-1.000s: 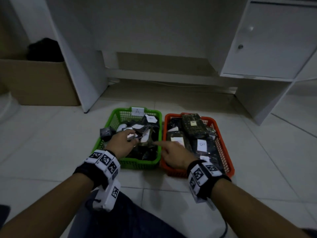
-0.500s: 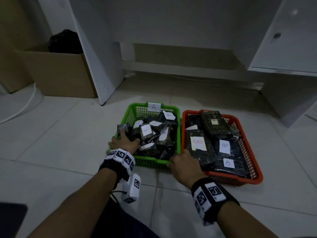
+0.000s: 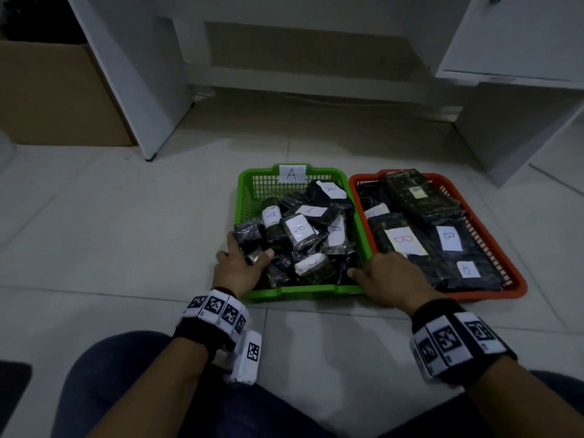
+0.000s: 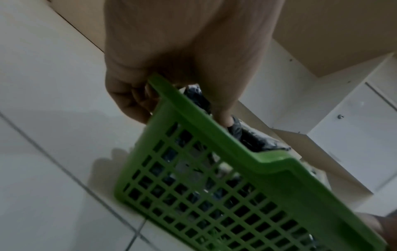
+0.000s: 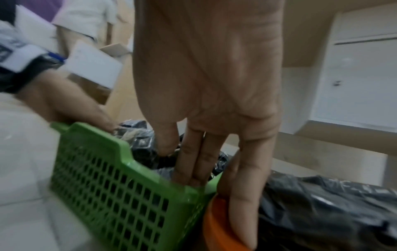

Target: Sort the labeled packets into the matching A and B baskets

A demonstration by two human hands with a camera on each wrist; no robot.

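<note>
On the floor tiles (image 3: 132, 235), green basket (image 3: 303, 290) marked A sits touching the left side of the orange basket (image 3: 493, 294) marked B. A-labelled packets (image 3: 298, 232) are heaped in the green one, B-labelled packets (image 3: 407, 240) lie flat in the orange. I see none loose on the floor, so sorting looks about finished to me.

My left hand (image 3: 235, 271) grips the green basket's near-left corner, fingers (image 4: 128, 103) curled around the outside of the rim, thumb inside against a dark packet (image 3: 251, 240) with no label showing. My right hand (image 3: 390, 284) sits on the near-right corner where the baskets meet, fingers (image 5: 198, 163) straight and together, dipping inside the green rim, one finger over the orange rim.

Step, my guess: squaring or shifting the green basket. To do it well I'd keep it level, move it slowly, and check that unlabelled packet's hidden side. The heap is high, so a tilt could spill packets.
</note>
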